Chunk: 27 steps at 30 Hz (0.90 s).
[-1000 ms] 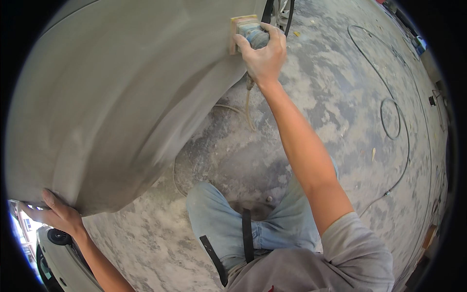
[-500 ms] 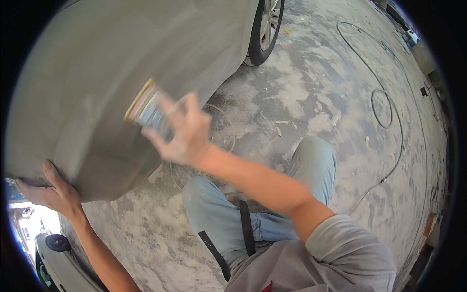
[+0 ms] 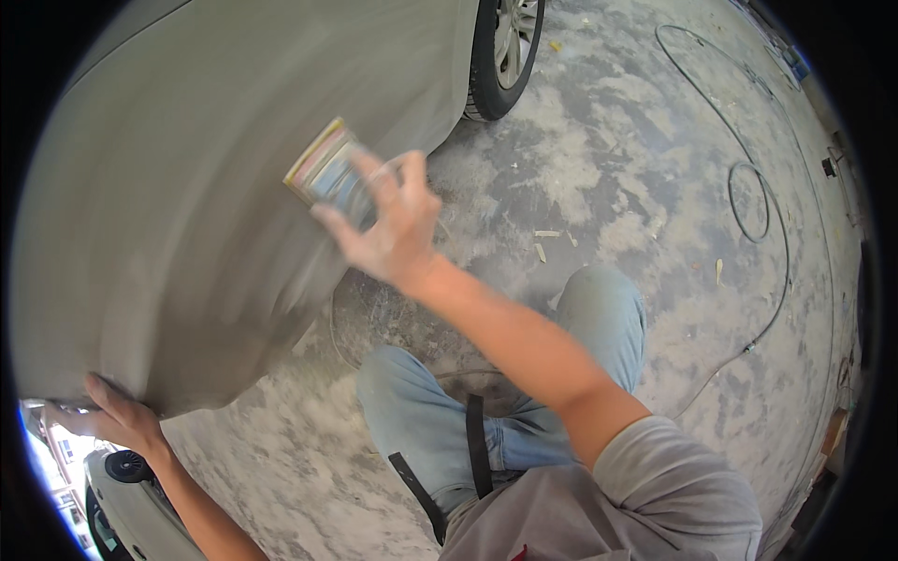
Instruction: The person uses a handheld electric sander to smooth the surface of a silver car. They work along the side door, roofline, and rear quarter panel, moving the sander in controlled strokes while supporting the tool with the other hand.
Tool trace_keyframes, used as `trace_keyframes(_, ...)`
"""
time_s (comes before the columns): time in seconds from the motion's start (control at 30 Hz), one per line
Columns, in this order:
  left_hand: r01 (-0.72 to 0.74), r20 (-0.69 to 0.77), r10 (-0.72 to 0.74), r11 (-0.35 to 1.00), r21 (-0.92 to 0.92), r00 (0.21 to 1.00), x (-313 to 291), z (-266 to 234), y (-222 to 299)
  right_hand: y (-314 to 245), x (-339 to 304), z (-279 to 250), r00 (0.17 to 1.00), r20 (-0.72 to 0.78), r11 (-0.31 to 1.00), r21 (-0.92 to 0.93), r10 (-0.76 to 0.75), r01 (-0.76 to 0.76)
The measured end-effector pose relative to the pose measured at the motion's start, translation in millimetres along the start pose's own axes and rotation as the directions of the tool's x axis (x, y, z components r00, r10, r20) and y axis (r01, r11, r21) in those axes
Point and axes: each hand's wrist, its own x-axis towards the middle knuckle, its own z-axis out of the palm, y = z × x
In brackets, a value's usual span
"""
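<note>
A grey, dusty car body panel fills the left side, with cloudy smears over its surface. My right hand is closed round a sanding block with blue, pink and yellowish layers, its face held against the panel. Both the hand and the block are slightly blurred. At the panel's lower left edge is my left hand, thumb on the outer face and the other fingers along the edge, partly hidden, gripping it.
A car wheel stands at the top. A thin hose lies looped on the blotchy concrete floor at right, near scattered light scraps. Another car is at lower left. My bent knees are below the panel.
My right hand has moved the sanding block up and to the right across the panel. My left hand stays at the lower edge; the whole view has shifted slightly.
</note>
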Motion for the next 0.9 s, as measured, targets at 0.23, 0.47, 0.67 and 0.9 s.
trace_keyframes(0.23, 0.079, 0.055, -0.079, 0.997, 0.004, 0.995, -3, -3, -8, 129, 61, -10, 0.987, -0.151, 0.988, -0.132, 0.062, -0.083)
trace_keyframes(0.47, 0.032, 0.044, -0.035, 0.996, 0.079, 0.998, -2, -6, -6, 101, 51, -6, 0.996, -0.052, 0.997, -0.034, 0.067, -0.069)
trace_keyframes(0.67, -0.03, 0.045, 0.032, 0.999, -0.041, 0.998, -1, -2, -6, 2, 44, 1, 1.0, -0.006, 0.999, 0.038, -0.029, 0.03)
trace_keyframes(0.9, -0.131, 0.014, 0.139, 0.959, -0.252, 0.99, -6, -17, -65, -164, -2, 19, 0.992, 0.012, 0.992, -0.009, -0.128, 0.128)
